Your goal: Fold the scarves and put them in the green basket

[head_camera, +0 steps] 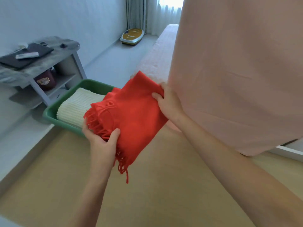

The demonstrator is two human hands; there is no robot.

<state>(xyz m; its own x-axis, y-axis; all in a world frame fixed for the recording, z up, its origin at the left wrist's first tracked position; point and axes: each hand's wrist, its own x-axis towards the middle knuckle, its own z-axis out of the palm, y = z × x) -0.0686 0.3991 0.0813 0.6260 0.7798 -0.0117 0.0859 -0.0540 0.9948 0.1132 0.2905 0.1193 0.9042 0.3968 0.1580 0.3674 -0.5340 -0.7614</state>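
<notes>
Red scarf (134, 112) up in the air in front of me, folded into a thick pad, held above the near right end of the green basket (50, 112). My left hand (101, 138) has the fringed end: thumb on top, fingers curled underneath, a firm grip round the bunched tassels, with a few strands dangling below my wrist. My right hand (168, 102) takes the opposite edge, thumb pressed on the upper face and fingers tucked behind, pinching the fold closed. So both grips are closed on the red scarf, one at each end.

Under it, the green basket already carries a cream ribbed scarf (77, 107), folded flat and lying against the left side. The red one's fringe hangs over that cream scarf's near corner; I can't tell whether they touch.

Below my arms, tan floor (147, 185). To my right, a big pink cloth (237, 71) hangs close beside my right hand, and the bed (160, 54) runs away behind it. Left of the basket stands a small grey counter (65, 51) with a dark laptop (39, 49) and a remote (27, 55) on top. Far back, a radiator (136, 13).
</notes>
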